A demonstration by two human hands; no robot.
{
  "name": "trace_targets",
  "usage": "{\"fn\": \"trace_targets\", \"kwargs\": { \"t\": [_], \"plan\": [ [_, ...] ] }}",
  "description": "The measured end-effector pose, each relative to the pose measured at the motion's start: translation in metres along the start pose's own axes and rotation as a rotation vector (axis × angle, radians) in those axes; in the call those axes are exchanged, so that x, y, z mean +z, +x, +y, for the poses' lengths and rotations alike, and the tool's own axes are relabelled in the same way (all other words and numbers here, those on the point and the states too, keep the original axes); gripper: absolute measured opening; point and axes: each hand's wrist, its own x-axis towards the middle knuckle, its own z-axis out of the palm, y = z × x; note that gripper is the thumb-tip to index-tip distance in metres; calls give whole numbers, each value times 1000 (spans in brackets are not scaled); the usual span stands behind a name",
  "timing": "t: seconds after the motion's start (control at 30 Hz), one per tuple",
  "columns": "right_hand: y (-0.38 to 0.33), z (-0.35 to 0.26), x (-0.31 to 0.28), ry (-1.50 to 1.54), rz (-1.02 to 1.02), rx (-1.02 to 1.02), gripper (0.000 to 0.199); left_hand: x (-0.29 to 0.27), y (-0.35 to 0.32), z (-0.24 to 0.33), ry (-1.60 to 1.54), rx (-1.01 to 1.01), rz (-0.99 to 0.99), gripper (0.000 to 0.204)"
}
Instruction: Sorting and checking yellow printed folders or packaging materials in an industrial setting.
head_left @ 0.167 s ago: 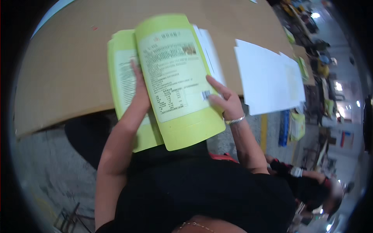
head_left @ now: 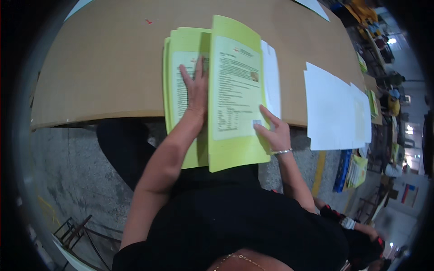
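Observation:
A stack of yellow-green printed sheets (head_left: 183, 40) lies over the table's near edge, overhanging toward my lap. On its right stands out a raised yellow-green sheet (head_left: 237, 147) with a pale text panel. My left hand (head_left: 196, 90) rests on the left stack with its fingers spread, partly covered by the raised sheet's left edge. My right hand (head_left: 276, 133) grips the raised sheet at its lower right edge, thumb on the printed face; some of its fingers are hidden. White sheets (head_left: 271, 74) show behind the raised sheet's right edge.
Large white sheets (head_left: 332, 108) lie at the right, jutting past the brown table (head_left: 99, 67) edge. A blue crate (head_left: 342, 170) with yellow-green bundles stands on the floor. A metal-framed stool (head_left: 74, 230) is at lower left; another person (head_left: 357, 228) is at lower right.
The whole view has shifted, so the things appear farther right. The raised sheet's left edge has swung clear, showing more of my left hand, whose fingers are now spread on the stack.

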Motion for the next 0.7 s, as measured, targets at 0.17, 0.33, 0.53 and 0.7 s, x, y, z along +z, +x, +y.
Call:
{"fn": "trace_targets", "kwargs": {
  "t": [0.17, 0.33, 0.53, 0.7],
  "plan": [
    [-2, -16, 1, -84, 11, -47, 62, -58, 25, 7, -628, -445, 333, 36],
    [3, -40, 44, -226, 40, -209, 65, -76, 26, 0, -312, -341, 137, 47],
    [14, -31, 62, -340, -31, -234, 64, -22, 29, 20, 382, -8, -226, 50],
    [39, -19, -32, -519, 120, -24, 45, -10, 13, 16, 274, -48, -193, 51]
  ]
}}
